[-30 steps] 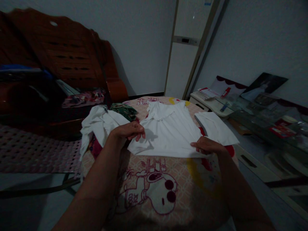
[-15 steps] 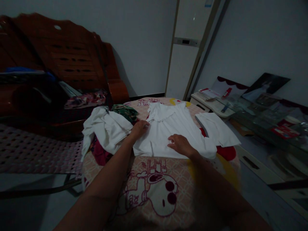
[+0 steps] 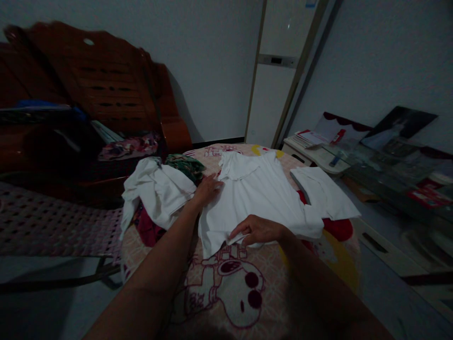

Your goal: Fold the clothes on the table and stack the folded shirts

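A white shirt (image 3: 262, 193) lies spread on a round table with a patterned cloth (image 3: 279, 288). My left hand (image 3: 208, 189) rests at the shirt's left edge, near its upper part, fingers apart. At the near hem, my right hand (image 3: 255, 230) pinches the fabric between thumb and fingers, and the hem is rumpled there. To the left is a crumpled white garment (image 3: 159, 186) on top of dark red cloth (image 3: 148, 229). A green patterned cloth (image 3: 184, 165) sits behind it. Folded white cloth (image 3: 323, 191) lies at the table's right side.
Behind on the left stands a wooden bench (image 3: 106, 89) with clothes on its seat. A woven chair (image 3: 71, 222) is at the left. On the right, a glass-topped stand (image 3: 382, 165) carries papers and boxes. A tall white appliance (image 3: 271, 104) stands at the back.
My right hand has moved down and left to the shirt's near hem and taken hold of it. The hem's left corner now reaches nearer to me. My left hand has flattened slightly.
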Demonstrator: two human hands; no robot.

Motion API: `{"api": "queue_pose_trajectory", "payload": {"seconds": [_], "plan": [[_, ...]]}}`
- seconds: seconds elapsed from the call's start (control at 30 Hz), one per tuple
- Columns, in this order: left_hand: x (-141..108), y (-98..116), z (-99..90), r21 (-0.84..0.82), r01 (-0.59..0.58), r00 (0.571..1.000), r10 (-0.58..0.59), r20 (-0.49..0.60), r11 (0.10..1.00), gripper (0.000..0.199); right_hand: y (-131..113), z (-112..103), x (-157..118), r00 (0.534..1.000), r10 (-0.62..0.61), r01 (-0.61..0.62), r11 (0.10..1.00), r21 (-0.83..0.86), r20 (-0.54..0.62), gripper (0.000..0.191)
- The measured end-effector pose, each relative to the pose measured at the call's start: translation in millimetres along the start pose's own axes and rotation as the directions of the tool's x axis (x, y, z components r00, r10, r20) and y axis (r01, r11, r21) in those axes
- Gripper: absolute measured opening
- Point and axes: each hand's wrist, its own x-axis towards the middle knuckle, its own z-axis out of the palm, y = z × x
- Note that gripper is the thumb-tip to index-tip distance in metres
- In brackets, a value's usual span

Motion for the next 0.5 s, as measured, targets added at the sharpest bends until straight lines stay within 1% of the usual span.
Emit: {"api": "queue_pose_trajectory", "payload": {"seconds": [0.07, 0.1, 0.17, 0.2, 0.27, 0.33, 0.4, 0.47, 0.5], "plan": [[1, -1, 1.4, -0.009, 0.031, 0.999, -0.031, 0.013, 0.999, 0.043, 0, 2, 0, 1.0, 0.029, -0.029, 0.999, -0.034, 0.008, 0.058], [2, -2, 1.6, -0.023, 0.052, 0.999, -0.051, 0.01, 0.998, 0.045, -1, 4, 0, 0.999, 0.042, -0.042, 0.996, -0.08, -0.003, 0.063], [3, -5, 0.9, -0.07, 0.101, 0.995, -0.102, -0.007, 0.992, 0.045, -6, 10, 1, 0.996, 0.065, -0.078, 0.97, -0.232, -0.06, 0.07], [4, -6, 0.2, -0.097, 0.129, 0.991, -0.132, -0.016, 0.987, 0.045, -8, 15, 2, 0.991, 0.073, -0.105, 0.939, -0.326, -0.11, 0.069], [4, -8, -1.5, -0.136, 0.174, 0.983, -0.181, -0.038, 0.975, 0.044, -14, 27, 4, 0.972, 0.069, -0.176, 0.848, -0.499, -0.226, 0.062], [4, -9, -2.6, -0.14, 0.184, 0.98, -0.193, -0.052, 0.973, 0.045, -20, 40, 9, 0.951, 0.041, -0.23, 0.756, -0.612, -0.306, 0.057], [4, -8, -3.1, -0.125, 0.154, 0.987, -0.159, -0.036, 0.98, 0.048, -25, 51, 18, 0.946, 0.017, -0.245, 0.69, -0.681, -0.324, 0.052], [4, -6, -3.3, -0.117, 0.121, 0.992, -0.124, -0.014, 0.986, 0.05, -31, 58, 27, 0.953, 0.039, -0.253, 0.65, -0.717, -0.301, 0.041], [4, -5, -3.6, -0.119, 0.116, 0.993, -0.118, -0.009, 0.986, 0.05, -33, 60, 31, 0.955, 0.06, -0.259, 0.643, -0.72, -0.29, 0.037]]}}
